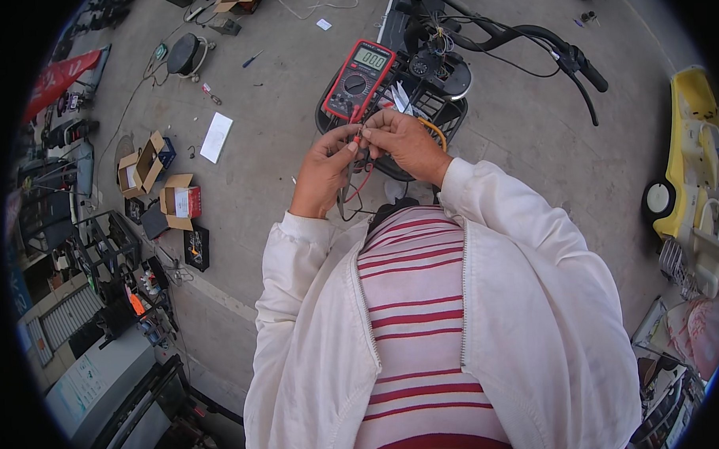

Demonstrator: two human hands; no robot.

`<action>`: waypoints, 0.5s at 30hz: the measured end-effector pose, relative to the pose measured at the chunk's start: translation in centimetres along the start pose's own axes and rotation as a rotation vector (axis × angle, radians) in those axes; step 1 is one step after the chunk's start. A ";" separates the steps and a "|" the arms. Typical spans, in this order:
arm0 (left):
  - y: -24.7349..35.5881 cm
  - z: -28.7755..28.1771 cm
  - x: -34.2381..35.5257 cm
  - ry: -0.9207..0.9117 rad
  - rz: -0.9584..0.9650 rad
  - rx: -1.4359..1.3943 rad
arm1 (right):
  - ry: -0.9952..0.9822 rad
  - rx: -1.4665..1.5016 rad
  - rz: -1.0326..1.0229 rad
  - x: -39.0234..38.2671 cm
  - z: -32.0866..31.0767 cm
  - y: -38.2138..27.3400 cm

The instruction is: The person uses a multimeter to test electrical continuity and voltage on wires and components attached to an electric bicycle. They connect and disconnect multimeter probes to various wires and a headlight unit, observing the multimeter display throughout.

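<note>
In front of my chest my two hands meet, fingertips almost touching. My left hand [324,175] is closed in a pinch on the red test probe [358,138], and a red lead [367,179] and a dark lead hang below the fingers. My right hand [411,146] also pinches at the probe's end; what lies between its fingertips is too small to make out. Just beyond the hands a red multimeter [355,81], its display lit, rests tilted on a black wire basket [453,126]. Pliers-like bright metal blades [403,98] lie in the basket beside the meter.
The basket belongs to a vehicle with handlebars [519,35] and exposed wires. Left on the concrete lie opened cardboard boxes [141,166], a white sheet [216,138], a screwdriver [252,59] and a round stool [186,55]. A yellow ride-on car [684,150] stands far right.
</note>
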State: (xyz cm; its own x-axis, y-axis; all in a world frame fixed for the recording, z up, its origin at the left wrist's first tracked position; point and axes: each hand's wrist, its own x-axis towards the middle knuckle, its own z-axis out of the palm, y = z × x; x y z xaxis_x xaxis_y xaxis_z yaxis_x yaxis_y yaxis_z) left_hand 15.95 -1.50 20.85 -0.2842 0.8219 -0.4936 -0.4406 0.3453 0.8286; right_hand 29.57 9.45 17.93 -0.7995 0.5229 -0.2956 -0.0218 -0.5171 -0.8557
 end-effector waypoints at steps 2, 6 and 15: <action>-0.1 -0.2 0.1 -0.009 0.003 0.007 | 0.002 -0.007 -0.002 0.0 0.0 0.1; -0.1 -0.2 0.0 0.000 0.001 0.002 | 0.011 -0.025 0.003 0.0 -0.1 0.1; -0.3 0.2 0.2 0.039 0.008 -0.027 | 0.019 0.013 0.015 0.1 0.0 0.3</action>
State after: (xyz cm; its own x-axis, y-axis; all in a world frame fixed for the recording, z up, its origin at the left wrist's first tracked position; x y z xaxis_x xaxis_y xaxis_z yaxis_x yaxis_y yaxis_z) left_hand 16.21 -1.36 20.57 -0.3205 0.8061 -0.4974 -0.4605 0.3262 0.8255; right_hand 29.53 9.34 17.61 -0.7883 0.5277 -0.3162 -0.0183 -0.5338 -0.8454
